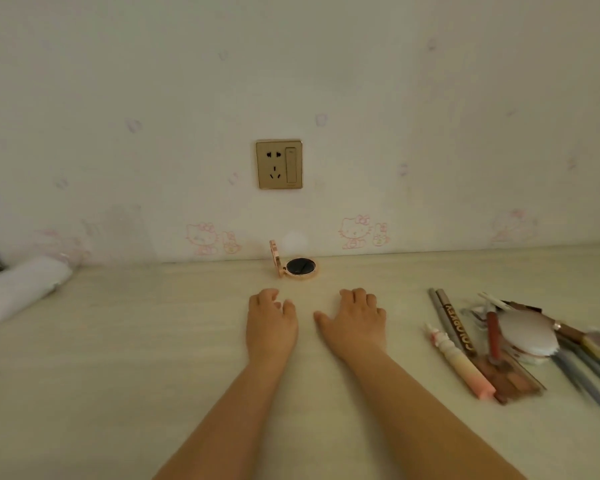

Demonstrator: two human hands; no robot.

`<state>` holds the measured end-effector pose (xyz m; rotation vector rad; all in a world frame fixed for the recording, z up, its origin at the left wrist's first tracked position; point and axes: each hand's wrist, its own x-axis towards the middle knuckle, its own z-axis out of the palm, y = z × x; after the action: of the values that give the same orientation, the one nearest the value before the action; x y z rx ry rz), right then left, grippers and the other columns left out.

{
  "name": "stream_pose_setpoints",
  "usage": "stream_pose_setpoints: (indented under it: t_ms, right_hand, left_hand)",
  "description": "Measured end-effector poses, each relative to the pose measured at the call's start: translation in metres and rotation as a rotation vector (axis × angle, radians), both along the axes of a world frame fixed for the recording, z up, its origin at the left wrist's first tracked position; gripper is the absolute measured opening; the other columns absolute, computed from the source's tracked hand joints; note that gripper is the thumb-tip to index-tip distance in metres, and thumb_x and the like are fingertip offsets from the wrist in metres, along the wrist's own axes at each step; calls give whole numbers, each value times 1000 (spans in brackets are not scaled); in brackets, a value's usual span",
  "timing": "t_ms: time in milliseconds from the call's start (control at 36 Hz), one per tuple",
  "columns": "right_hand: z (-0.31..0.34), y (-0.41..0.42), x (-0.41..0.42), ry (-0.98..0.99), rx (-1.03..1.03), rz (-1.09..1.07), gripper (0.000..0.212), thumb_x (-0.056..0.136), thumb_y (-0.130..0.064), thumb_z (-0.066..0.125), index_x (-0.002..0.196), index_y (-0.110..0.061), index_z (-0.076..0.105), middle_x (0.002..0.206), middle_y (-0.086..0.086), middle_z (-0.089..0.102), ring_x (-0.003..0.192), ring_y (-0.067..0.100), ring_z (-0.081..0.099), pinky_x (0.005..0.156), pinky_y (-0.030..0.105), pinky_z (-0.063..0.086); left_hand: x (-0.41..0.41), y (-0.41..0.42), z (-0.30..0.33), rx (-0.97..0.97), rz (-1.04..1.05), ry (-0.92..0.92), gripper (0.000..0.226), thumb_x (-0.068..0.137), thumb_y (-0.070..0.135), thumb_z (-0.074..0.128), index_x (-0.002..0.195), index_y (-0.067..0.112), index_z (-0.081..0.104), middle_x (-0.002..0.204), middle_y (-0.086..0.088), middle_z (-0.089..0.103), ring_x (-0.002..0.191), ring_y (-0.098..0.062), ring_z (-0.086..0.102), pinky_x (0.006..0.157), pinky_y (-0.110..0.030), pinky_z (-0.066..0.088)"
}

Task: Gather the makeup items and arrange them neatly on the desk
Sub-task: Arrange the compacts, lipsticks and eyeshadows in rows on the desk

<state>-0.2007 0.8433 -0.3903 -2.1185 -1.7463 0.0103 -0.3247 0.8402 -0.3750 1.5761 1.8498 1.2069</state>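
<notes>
Compact: the open compact (297,264) sits by the wall just beyond both hands, lid upright, dark pan facing up.
Heap: pencils, a pink stick (459,363), a palette (510,381) and a powder puff (529,336) lie crossed over one another, well off to the outer side of the right hand.
Left hand: the left hand (271,322) rests on the desk (118,358), fingers loosely curled, holding nothing.
Right hand: the right hand (355,322) lies beside it, apart from it, fingers loosely bent, thumb out, also holding nothing.
Risk, compact: a reach forward could knock the upright lid and tip or slide it into the wall.
Risk, heap: pulling one pencil from under the puff could likely drag the rest, and the round ones may roll away.
Surroundings: a wall socket (279,164) above; a white roll (25,289) far past the left hand.
</notes>
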Motion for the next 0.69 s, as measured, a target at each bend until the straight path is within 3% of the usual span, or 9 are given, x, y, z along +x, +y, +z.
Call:
stream_pose_setpoints:
  t_ms: [139,222,306,389,500,583,694]
  right_hand:
    - [4,-66,13,17,13,49,43,93,-40,39,125,-14,48,129,7,44,118,25,39,93,36,34]
    - [9,-109,24,236,134,106,33,91,-19,44,123,-15,54,126,6,47,114,23,46,91,31,38]
    - [13,-147,43,382,273,73,30,90,-7,44,115,-12,59,122,8,52,111,24,51,84,31,41]
    - [15,-176,72,446,387,15,26,93,-6,43,110,-11,61,124,9,55,116,25,50,87,33,43]
    - [20,-205,120,458,501,-51,19,92,-8,46,99,-12,63,104,4,60,98,21,54,78,30,42]
    - [17,-222,163,434,529,-161,19,91,-7,49,100,-13,64,104,4,61,99,21,53,80,31,43]
    - [18,-235,224,817,539,-405,17,92,-11,46,101,-22,55,105,4,60,82,11,53,70,24,41]
  left_hand:
    - [33,-60,-2,12,-219,141,27,92,21,51,119,17,55,121,-1,53,100,-12,57,83,-22,41]
    - [50,-93,-1,65,-319,96,22,93,17,50,112,19,59,110,2,63,93,-8,57,81,-18,41]
    - [67,-121,1,96,-405,61,16,92,15,52,100,24,63,91,5,67,86,-10,63,78,-24,47]
    - [90,-144,2,114,-476,92,16,91,17,53,95,29,64,82,8,67,82,-11,64,77,-29,50]
    - [132,-166,4,129,-529,121,15,90,21,54,93,33,63,85,6,69,82,-12,64,76,-30,51]
    - [170,-177,2,158,-592,180,15,89,23,56,98,30,65,89,12,67,80,-8,61,71,-23,47]
    - [224,-185,1,159,-705,223,16,87,23,59,101,29,62,82,18,54,72,0,51,68,-20,44]
